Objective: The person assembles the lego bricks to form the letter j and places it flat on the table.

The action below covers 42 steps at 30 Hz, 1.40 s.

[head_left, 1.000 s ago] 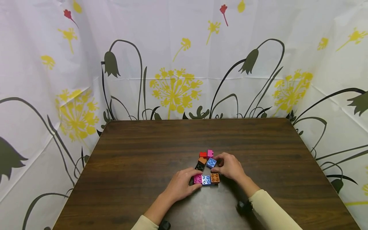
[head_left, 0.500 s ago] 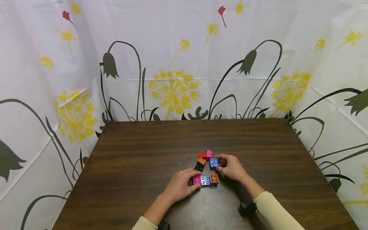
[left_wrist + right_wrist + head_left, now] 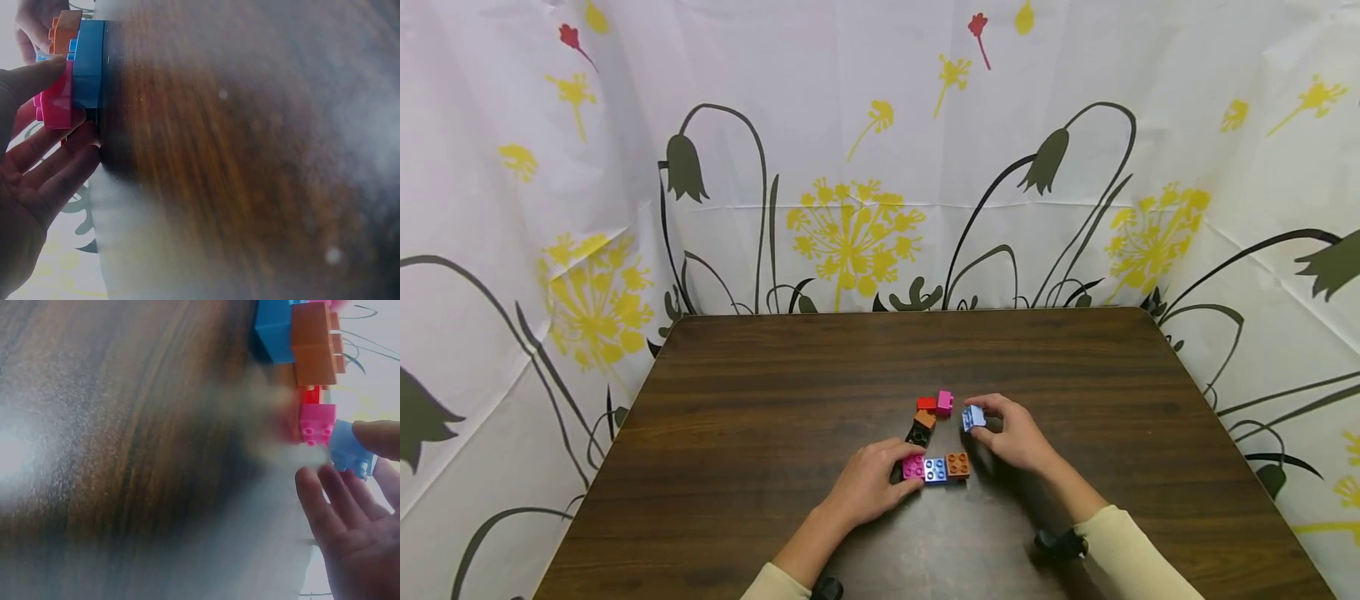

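Observation:
My left hand (image 3: 866, 481) grips the pink brick (image 3: 913, 467) at the left end of a joined row of toy building bricks. Thumb and fingers press on opposite sides of it. A blue brick (image 3: 935, 470) sits mid-row, an orange brick (image 3: 957, 464) at the right end. In the left wrist view a larger blue piece (image 3: 88, 62) lies under the pink and orange bricks. To the right and farther back, my right hand (image 3: 1017, 434) pinches a loose light blue brick (image 3: 973, 417) between thumb and fingers. That brick is tipped, its studs facing down-left; fingers cover its right side.
Behind the row lie a black brick (image 3: 918, 434), another orange brick (image 3: 926, 418), a red brick (image 3: 927, 404) and a second pink brick (image 3: 945, 403) on its side. All are on the brown wood-grain table (image 3: 760, 400). A flower-print curtain (image 3: 850, 150) hangs behind the table.
My right hand has moved the blue brick right, away from the other bricks, and turned it so its studs point sideways. My left hand keeps its grip on the row.

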Each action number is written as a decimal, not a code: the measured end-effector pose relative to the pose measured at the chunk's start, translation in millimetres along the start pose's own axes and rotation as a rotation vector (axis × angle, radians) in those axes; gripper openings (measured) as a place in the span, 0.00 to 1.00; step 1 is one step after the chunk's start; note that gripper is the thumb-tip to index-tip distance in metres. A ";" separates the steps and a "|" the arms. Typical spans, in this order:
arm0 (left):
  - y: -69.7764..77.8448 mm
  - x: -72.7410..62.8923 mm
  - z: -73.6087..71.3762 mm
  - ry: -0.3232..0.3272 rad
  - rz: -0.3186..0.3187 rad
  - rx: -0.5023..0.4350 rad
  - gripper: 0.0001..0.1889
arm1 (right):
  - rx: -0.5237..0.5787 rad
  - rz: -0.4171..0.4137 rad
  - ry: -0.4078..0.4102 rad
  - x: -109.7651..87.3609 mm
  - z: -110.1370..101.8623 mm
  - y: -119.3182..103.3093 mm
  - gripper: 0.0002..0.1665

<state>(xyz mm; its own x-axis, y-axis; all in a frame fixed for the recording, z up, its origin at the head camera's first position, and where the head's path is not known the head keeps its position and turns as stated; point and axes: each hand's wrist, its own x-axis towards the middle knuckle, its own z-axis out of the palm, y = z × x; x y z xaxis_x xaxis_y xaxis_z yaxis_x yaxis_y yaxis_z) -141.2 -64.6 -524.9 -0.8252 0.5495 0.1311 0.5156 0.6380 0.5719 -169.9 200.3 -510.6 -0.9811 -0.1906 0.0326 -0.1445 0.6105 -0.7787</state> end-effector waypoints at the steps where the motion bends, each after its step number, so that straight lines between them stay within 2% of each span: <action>1: 0.1 -0.1 0.1 0.001 -0.002 -0.001 0.20 | 0.014 0.001 -0.007 -1.5 -1.4 -1.3 0.24; 3: 0.3 -0.1 0.2 0.003 -0.001 -0.001 0.20 | 0.024 -0.024 -0.026 -4.5 -4.1 -3.5 0.25; 10: 0.0 0.3 0.4 0.012 0.006 -0.004 0.20 | -0.052 -0.206 -0.086 -18.0 -10.6 -13.0 0.30; 14: -0.7 -0.2 0.7 0.016 0.016 -0.001 0.20 | -0.066 -0.266 -0.108 -25.6 -10.6 -17.7 0.32; 28: 0.0 0.2 -0.2 0.007 0.005 -0.009 0.21 | -0.161 -0.334 -0.103 -43.4 1.2 -17.4 0.26; 42: 2.1 0.3 -1.5 -0.012 -0.012 -0.012 0.21 | -0.198 -0.334 -0.087 -43.0 9.1 -18.9 0.24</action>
<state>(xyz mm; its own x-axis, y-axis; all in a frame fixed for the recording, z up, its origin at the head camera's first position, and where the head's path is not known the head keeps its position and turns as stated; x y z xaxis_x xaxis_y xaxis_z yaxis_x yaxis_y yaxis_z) -140.7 -63.9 -522.5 -0.8287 0.5480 0.1141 0.5024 0.6383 0.5832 -123.8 189.9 -503.1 -0.8628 -0.4627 0.2038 -0.4840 0.6390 -0.5979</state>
